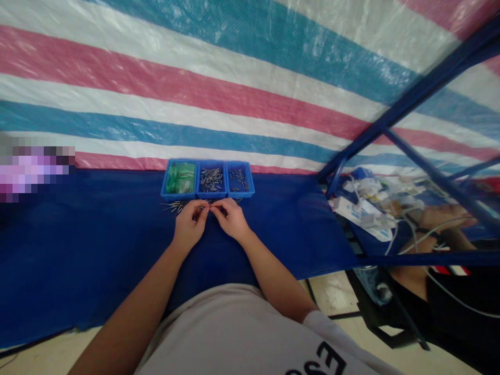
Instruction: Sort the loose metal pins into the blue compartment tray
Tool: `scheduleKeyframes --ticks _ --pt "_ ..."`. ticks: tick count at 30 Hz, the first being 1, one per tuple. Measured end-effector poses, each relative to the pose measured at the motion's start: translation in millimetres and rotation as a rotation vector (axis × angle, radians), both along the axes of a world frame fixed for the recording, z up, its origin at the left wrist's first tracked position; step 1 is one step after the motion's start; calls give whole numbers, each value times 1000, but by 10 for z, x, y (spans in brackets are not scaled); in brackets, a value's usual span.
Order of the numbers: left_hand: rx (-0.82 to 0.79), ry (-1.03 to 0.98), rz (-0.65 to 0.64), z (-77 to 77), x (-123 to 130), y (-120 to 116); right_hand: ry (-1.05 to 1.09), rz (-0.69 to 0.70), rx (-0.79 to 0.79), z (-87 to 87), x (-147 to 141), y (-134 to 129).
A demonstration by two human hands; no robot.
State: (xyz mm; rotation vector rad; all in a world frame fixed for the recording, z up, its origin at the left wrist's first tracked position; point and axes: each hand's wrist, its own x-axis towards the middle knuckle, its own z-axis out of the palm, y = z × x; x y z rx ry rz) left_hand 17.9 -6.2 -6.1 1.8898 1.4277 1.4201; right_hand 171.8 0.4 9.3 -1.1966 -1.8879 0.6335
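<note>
Two hands meet at the desk's (97,250) far edge: our left hand (190,223) and right hand (232,219), fingertips pinched together on a small metal pin (208,208), each grip closed on it. Loose pins (175,206) lie just beyond, w/ three blue trays (207,179) behind, left one holding green parts (180,177), the others more pins. Striped tarp (234,78) backs it all.

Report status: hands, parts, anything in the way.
Left hand and right hand pinch a small metal part, fingertips together. Loose pins lie before three blue bins. Nothing blocks them.
</note>
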Motion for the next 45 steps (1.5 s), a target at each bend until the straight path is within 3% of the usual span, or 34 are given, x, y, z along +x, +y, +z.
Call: scheduleKeyframes --ticks 11,16,27,36,45 --pt "-78 -12 2 26 3 -17 -8 18 10 -31 -3 9" --pt "-29 -28 -20 65 10 -25 -13 -8 -5 -14 3 6" --pt "-8 -40 -52 18 -6 -9 11 -10 13 -6 2 4" --pt "-96 -62 -59 -40 -30 -9 21 1 -3 -44 2 6" --pt "-61 -77 -55 9 0 -12 17 -7 -1 -20 8 5"
